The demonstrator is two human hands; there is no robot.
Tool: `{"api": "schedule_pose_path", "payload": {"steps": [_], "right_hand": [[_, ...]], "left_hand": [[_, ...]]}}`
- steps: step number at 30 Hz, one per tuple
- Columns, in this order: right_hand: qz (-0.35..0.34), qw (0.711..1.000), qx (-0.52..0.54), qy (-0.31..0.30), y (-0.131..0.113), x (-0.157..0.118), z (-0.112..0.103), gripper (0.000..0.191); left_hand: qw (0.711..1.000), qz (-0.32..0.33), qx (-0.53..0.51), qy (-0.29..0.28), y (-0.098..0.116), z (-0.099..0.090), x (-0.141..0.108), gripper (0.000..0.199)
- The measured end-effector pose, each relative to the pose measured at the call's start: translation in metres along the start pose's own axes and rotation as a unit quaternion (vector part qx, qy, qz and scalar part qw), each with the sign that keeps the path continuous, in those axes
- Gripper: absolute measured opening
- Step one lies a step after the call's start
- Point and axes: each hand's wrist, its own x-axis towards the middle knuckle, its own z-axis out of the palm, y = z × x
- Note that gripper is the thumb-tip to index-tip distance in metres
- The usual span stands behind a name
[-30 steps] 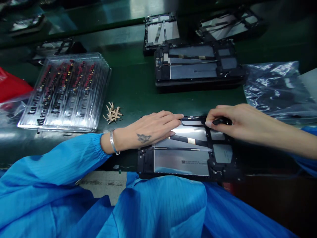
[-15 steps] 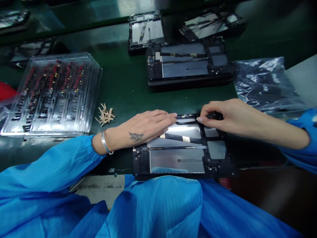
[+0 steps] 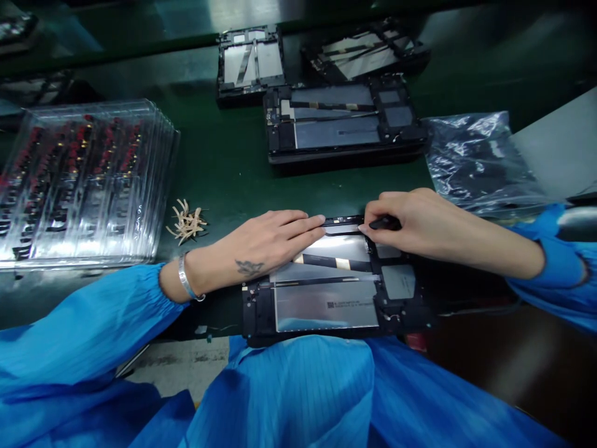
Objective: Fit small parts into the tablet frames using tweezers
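A black-framed device with silver battery panels (image 3: 321, 302) lies at the table's front edge, its inside facing up. My left hand (image 3: 275, 239) rests flat on its upper left part, fingers stretched out along the top edge. Over the upper right part, my right hand (image 3: 405, 218) is closed in a pinch round a small black object (image 3: 386, 223), most of it hidden by the fingers. The fingertips of my right hand touch the device close to a dark strip along its top edge.
Stacked clear trays (image 3: 88, 230) holding red and black parts stand at the left, beside a small pile of tan strips (image 3: 187, 222). Behind the hands are stacked devices (image 3: 336, 127), a smaller one (image 3: 254, 62) and a tilted one (image 3: 364, 53). A plastic bag (image 3: 476, 162) lies at the right.
The whole view has shifted, so most things appear a little further left. Both hands keep nearly the same place on the device, and the right hand's pinch stays closed.
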Motion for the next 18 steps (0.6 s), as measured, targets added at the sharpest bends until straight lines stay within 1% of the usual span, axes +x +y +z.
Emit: {"api": "schedule_pose_path", "payload": {"steps": [4, 7, 10, 15, 16, 17, 18], "right_hand": [[0.0, 1.0, -0.01, -0.003, 0.001, 0.0, 0.001, 0.027], [-0.005, 1.0, -0.017, 0.0, 0.001, 0.0, 0.002, 0.026], [0.003, 1.0, -0.021, 0.0, 0.0, 0.0, 0.002, 0.024], [0.0, 0.999, -0.028, 0.019, -0.001, -0.002, 0.005, 0.019], [-0.006, 0.999, -0.032, 0.028, -0.001, -0.004, 0.005, 0.019], [-0.019, 0.998, -0.038, 0.048, -0.002, -0.006, 0.005, 0.018], [-0.036, 0.995, -0.045, 0.081, -0.003, -0.009, 0.004, 0.017]], "left_hand": [[1.0, 0.002, 0.006, 0.001, 0.0, 0.001, 0.0, 0.044], [1.0, -0.003, 0.011, -0.01, 0.003, -0.001, 0.003, 0.042], [0.998, -0.023, 0.025, -0.048, 0.007, -0.009, 0.012, 0.043], [0.983, -0.071, 0.047, -0.165, 0.021, -0.028, 0.04, 0.05], [0.98, -0.078, 0.05, -0.177, 0.025, -0.029, 0.045, 0.052], [0.979, -0.082, 0.056, -0.176, 0.029, -0.03, 0.048, 0.053], [0.98, -0.084, 0.065, -0.166, 0.032, -0.03, 0.051, 0.053]]}}
